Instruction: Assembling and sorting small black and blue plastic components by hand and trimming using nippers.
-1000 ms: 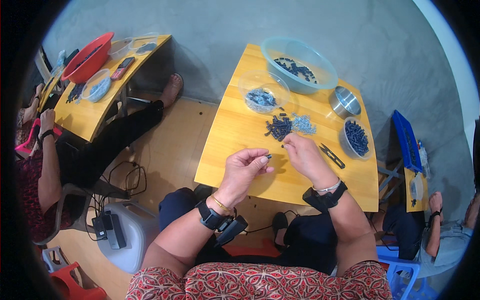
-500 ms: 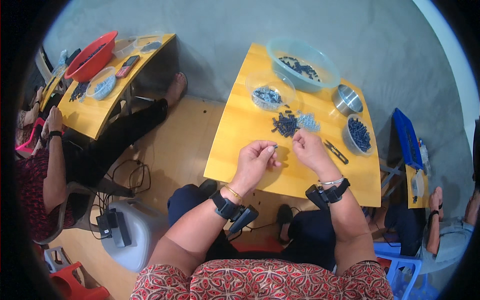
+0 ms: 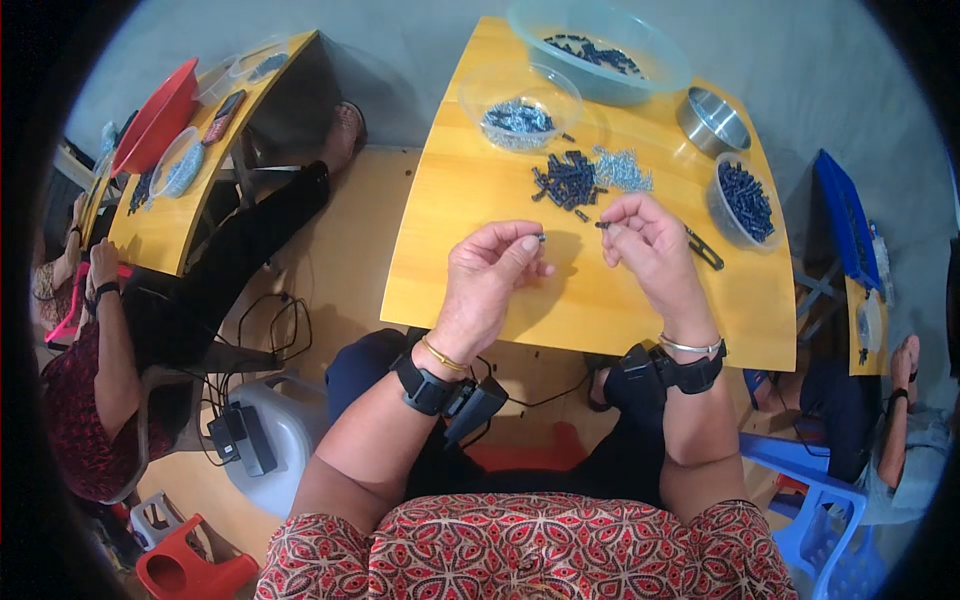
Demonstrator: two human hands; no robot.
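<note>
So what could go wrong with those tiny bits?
The small dark piece could slip from the right hand's grip and drop. The dark pile lies right beside the silver pile, so bits might mix. That hand might also bump the black snips close by.

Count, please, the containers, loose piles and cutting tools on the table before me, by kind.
Blue-green basin: 1
Clear tubs: 2
Metal bowl: 1
Dark pile: 1
Silvery pile: 1
Black snips, partly hidden: 1
Total: 7
</note>
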